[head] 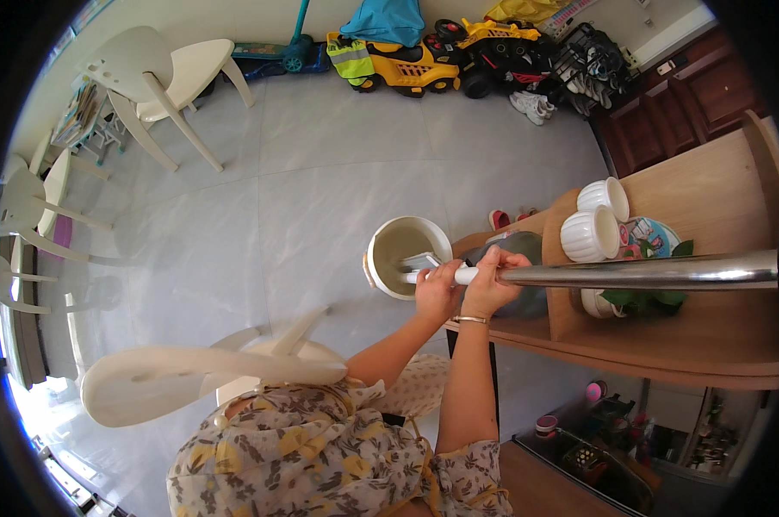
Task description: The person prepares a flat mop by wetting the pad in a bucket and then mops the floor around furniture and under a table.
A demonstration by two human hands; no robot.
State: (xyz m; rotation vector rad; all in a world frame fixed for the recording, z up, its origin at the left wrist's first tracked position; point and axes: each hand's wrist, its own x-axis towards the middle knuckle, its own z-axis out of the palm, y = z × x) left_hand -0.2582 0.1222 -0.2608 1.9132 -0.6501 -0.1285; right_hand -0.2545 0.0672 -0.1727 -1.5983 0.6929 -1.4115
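Observation:
A mop with a shiny metal pole [635, 273] and a white plastic lower section [465, 276] reaches down into a white bucket [389, 249]. Its light-coloured head [418, 260] shows partly inside, above cloudy greyish water. My left hand [436, 292] is closed around the white section, at the bucket's right rim. Just to its right, my right hand [492, 278], with a bracelet at the wrist, grips the mop where white plastic meets metal. The fingers hide parts of the mop, and the pole runs off to the right over a wooden shelf unit.
The wooden shelf unit [699, 346] holds white ribbed pots [589, 234], a leafy plant [647, 298] and a large clear bottle [522, 249]. A white chair [215, 371] stands close at my left. Red shoes [499, 218] lie beyond the bucket; toy vehicles [402, 64] line the wall.

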